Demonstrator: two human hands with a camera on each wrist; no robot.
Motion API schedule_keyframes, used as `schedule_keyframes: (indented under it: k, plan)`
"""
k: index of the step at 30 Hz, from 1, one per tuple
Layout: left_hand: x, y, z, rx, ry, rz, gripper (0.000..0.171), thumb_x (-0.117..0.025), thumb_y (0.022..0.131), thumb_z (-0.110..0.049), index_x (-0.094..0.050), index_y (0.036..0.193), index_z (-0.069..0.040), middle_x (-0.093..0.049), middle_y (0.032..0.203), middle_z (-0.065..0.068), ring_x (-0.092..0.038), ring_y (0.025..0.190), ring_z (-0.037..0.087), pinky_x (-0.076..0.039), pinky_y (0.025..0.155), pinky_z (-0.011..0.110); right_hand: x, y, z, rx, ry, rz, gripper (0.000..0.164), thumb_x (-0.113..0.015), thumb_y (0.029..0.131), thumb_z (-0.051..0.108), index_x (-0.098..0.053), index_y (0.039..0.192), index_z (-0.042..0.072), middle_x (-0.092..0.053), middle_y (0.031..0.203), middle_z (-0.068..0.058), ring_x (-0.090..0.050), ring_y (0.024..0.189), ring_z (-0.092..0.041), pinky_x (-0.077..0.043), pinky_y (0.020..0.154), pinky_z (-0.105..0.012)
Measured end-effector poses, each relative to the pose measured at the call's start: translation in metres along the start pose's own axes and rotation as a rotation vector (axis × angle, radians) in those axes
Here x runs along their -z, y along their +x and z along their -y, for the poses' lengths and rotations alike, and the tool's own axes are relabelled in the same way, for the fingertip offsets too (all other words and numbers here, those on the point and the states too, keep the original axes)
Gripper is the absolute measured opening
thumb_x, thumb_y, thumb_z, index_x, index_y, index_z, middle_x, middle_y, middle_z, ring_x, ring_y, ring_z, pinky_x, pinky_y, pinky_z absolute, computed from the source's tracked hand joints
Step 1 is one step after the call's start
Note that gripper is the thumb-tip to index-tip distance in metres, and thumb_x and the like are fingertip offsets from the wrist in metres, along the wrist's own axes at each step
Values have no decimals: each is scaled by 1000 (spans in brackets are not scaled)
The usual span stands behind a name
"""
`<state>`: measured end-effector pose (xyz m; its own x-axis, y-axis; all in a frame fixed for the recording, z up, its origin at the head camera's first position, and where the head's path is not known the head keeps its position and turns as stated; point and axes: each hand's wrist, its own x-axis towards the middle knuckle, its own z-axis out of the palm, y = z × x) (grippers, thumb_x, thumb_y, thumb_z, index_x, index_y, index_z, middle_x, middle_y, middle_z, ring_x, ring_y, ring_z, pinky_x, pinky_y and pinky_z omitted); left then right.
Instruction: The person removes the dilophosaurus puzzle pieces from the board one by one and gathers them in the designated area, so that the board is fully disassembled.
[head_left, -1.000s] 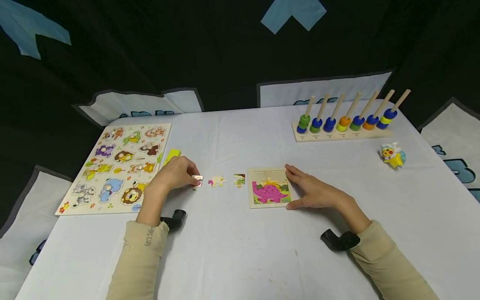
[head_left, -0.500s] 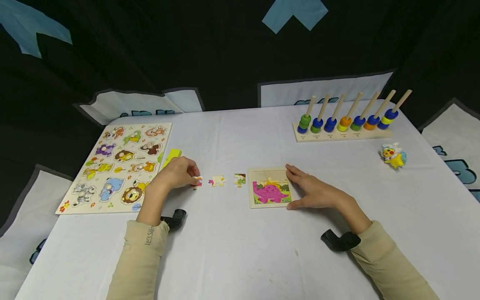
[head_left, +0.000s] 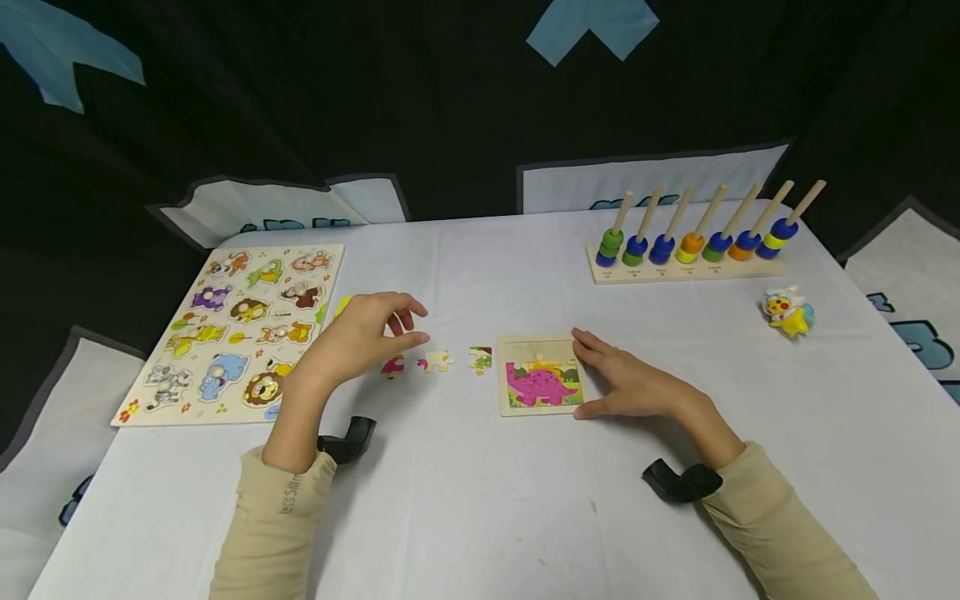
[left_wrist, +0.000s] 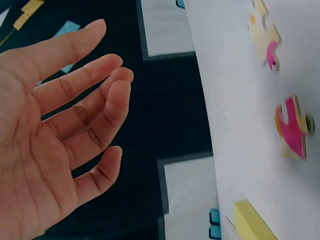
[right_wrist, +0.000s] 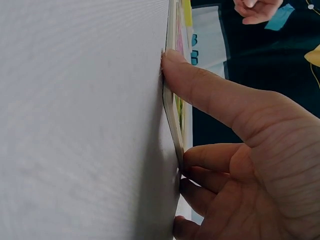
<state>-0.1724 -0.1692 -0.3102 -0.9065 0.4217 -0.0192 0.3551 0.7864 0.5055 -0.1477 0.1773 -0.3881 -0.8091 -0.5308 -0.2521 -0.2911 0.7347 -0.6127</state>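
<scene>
Sleeve point(head_left: 285, 492): lettered "Let's Sli…", rest unclear.
Left hand point(head_left: 360, 337): empty, fingers relaxed; lifted since the earlier frame, piece released.
Pink piece point(head_left: 393, 367): table, at that hand's 4 o'clock.
Cream piece point(head_left: 437, 362), green piece point(head_left: 481, 358): puzzle's 9 o'clock.
Puzzle point(head_left: 536, 347): pink dinosaur, bare wood at 12.
Right hand point(head_left: 630, 381): grasping puzzle's 3 o'clock side.
Abacus point(head_left: 686, 272): puzzle's 2 o'clock; labels illegible.

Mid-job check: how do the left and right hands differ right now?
The left hand hovers above the table, holding nothing; the right hand touches the right edge of the puzzle frame. The left hand's fingers curve loosely, while the right hand's thumb and fingers sit apart at two corners. Both are bare.
</scene>
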Motion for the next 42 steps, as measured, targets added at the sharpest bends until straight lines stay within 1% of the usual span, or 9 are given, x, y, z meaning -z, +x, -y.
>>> schedule_keyframes:
  k: [3,7,16,19,22,25,28,36,42]
  plan:
    - [-5,3,-12,-57,13,-8,24,-70,87,-22,-67,107,-8,-67,89,4,-60,83,19,-47,71,31,1,-1,0,0,-2,-2,96,-78,78,33,-24,148,-6,-9,161,-18,-9,148,-39,-18,115,-57]
    - [-19,12,-27,-144,30,8,24,-72,86,-21,-68,106,-8,-67,89,3,-61,83,19,-48,72,30,1,-2,0,10,-1,-8,96,-77,78,35,-25,147,-7,-10,160,-19,-10,147,-40,-18,115,-58]
    - [-52,52,-70,-250,39,128,27,-71,87,-24,-67,109,-9,-68,94,2,-62,90,17,-50,77,29,2,-1,0,23,0,-2,97,-76,79,38,-25,147,-7,-9,160,-20,-10,147,-41,-18,113,-60]
    - [-68,64,-81,-252,28,183,29,-71,87,-23,-68,111,-8,-69,96,3,-63,90,16,-51,76,29,2,-1,0,19,-6,5,97,-76,79,39,-24,148,-6,-9,160,-20,-10,147,-41,-18,113,-61]
    - [-85,73,-89,-218,49,225,30,-72,86,-23,-69,112,-8,-69,99,3,-62,89,14,-51,76,28,2,-1,0,19,-3,6,97,-75,80,39,-23,149,-5,-9,160,-20,-11,146,-42,-19,112,-62]
    - [-101,80,-93,-183,97,255,33,-74,84,-23,-69,112,-9,-68,100,2,-59,87,12,-50,76,28,3,-2,0,27,1,1,97,-75,80,38,-22,149,-5,-9,160,-21,-12,146,-42,-19,112,-62]
    - [-110,84,-94,-167,126,285,35,-76,82,-24,-70,112,-9,-67,100,1,-57,87,12,-50,77,28,2,-3,0,37,3,-2,97,-75,80,38,-22,149,-6,-10,160,-22,-12,146,-43,-19,112,-62]
    - [-116,87,-92,-147,103,319,34,-79,79,-22,-70,109,-9,-65,98,1,-56,88,13,-49,76,28,2,-2,-3,34,-7,-4,97,-75,80,38,-22,149,-5,-10,160,-22,-12,146,-43,-20,112,-61]
    - [-120,85,-97,-174,114,342,27,-74,82,-13,-69,109,-9,-63,96,1,-52,86,13,-45,76,26,2,-1,-3,38,4,-7,94,-76,80,36,-25,148,-6,-10,159,-22,-13,146,-43,-20,112,-61]
